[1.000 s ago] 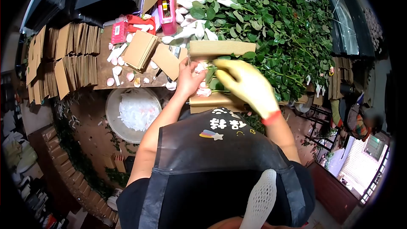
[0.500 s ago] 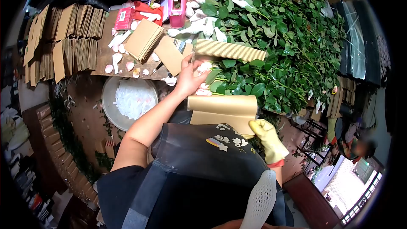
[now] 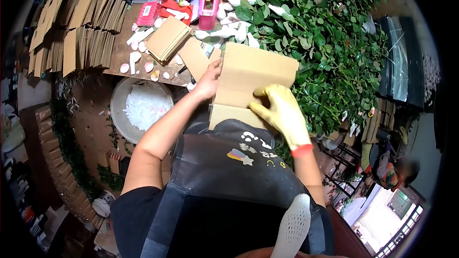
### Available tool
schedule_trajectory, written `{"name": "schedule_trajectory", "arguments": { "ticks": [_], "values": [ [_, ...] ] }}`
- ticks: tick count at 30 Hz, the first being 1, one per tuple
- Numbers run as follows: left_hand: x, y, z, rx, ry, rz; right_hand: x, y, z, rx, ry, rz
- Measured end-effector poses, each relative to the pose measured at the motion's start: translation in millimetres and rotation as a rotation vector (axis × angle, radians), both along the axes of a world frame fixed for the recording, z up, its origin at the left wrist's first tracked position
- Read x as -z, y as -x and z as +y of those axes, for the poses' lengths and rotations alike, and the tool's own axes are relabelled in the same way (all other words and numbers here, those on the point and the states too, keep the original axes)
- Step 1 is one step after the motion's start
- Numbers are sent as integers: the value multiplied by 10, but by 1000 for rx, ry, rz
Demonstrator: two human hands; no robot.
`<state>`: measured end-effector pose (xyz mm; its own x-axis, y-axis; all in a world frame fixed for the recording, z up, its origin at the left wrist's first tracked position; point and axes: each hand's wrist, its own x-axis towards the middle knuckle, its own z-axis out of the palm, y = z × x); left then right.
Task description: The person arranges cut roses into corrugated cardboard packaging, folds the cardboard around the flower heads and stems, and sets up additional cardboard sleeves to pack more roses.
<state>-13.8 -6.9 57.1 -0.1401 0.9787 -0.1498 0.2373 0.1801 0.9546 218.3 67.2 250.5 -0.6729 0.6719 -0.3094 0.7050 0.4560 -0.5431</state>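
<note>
In front of me a tan corrugated cardboard sheet (image 3: 244, 74) lies bent into panels, its lower part against my dark apron. My bare left hand (image 3: 210, 81) grips its left edge, with some fingers hidden behind it. My right hand (image 3: 282, 112), in a yellow glove, rests over the sheet's lower right part. Its thumb and forefinger are apart at the fold, touching the cardboard. Leafy green rose stems (image 3: 315, 57) pile up right beside the sheet. The flower heads under the cardboard are hidden.
Cardboard stacks (image 3: 88, 50) stand at the left. A round tub (image 3: 114, 100) holds white scraps. On the table are a pink tape dispenser (image 3: 208, 9), a cardboard pile (image 3: 167, 39) and white-sleeved buds (image 3: 241, 31). Another person (image 3: 389, 174) is at the far right.
The cardboard's upper panel has tipped to face me, and its lower rolled part has flattened, covering the pink flower heads. My right hand has moved up and left onto the sheet.
</note>
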Motion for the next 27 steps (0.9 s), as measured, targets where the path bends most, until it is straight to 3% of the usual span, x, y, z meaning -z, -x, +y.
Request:
{"name": "schedule_trajectory", "arguments": {
  "ticks": [2, 4, 6, 8, 10, 11, 13, 15, 16, 18, 19, 22, 23, 25, 26, 27],
  "values": [
    [-13, 222, 14, -172, 2, -105, 255, 155, 88, -29, -230, -86],
    [-700, 352, -44, -41, 121, 501, 371, 278, 166, -10, -199, -191],
    [-845, 264, -56, 142, -482, 536, 402, 368, 193, 18, -122, -292],
    [-827, 123, 129, 452, -681, 596, 395, 340, 177, -19, -171, -224],
    [-802, 18, 308, 541, -426, 481, 328, 242, 131, -40, -189, -138],
    [-733, -17, 319, 537, -495, 532, 239, 112, 71, -65, -205, 0],
    [-529, -82, 298, 529, -624, 633, -380, 182, 105, -180, 78, -124],
    [-498, -161, 219, 546, -569, 768, -397, 261, 19, -278, 210, -189],
    [-508, -209, 197, 538, -538, 812, -49, 193, -147, -387, -55, -229],
    [-544, -244, 161, 539, -515, 823, 542, 203, -368, -468, -292, -463],
    [-563, -246, 167, 540, -505, 828, 583, 196, -440, -472, -363, -447],
    [-586, -239, 181, 608, -432, 878, 526, 120, -415, -437, -365, -230],
    [-563, -238, 182, 607, -437, 873, 463, 105, -356, -408, -304, -47],
    [-512, -229, 197, 591, -468, 862, 239, 125, -86, -231, 220, -27],
    [-503, -230, 183, 584, -481, 854, 19, 182, 40, -105, 544, -155],
    [-514, -227, 185, 577, -500, 860, 51, 133, -40, 101, 220, -65]
  ]
}}
